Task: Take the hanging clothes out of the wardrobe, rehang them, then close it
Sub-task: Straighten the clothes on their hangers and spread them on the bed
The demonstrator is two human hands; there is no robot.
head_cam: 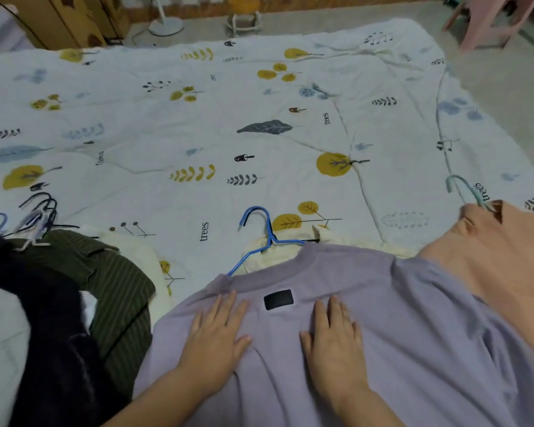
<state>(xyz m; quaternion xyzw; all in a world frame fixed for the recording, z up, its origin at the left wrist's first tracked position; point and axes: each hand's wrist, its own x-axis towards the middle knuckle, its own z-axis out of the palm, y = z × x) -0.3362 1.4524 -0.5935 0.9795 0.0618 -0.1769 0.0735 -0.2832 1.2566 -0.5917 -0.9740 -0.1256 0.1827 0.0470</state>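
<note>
- Left hand and right hand are both showing bare, no rings or gloves.
- Forearms are showing bare too, with no sleeves reaching into view.

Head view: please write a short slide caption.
Both hands, left hand and right hand, press flat on a purple shirt on the bed.

light: dim, even | shadows: soft | blur: edges smeared | distortion: wide-angle bowing at borders
</note>
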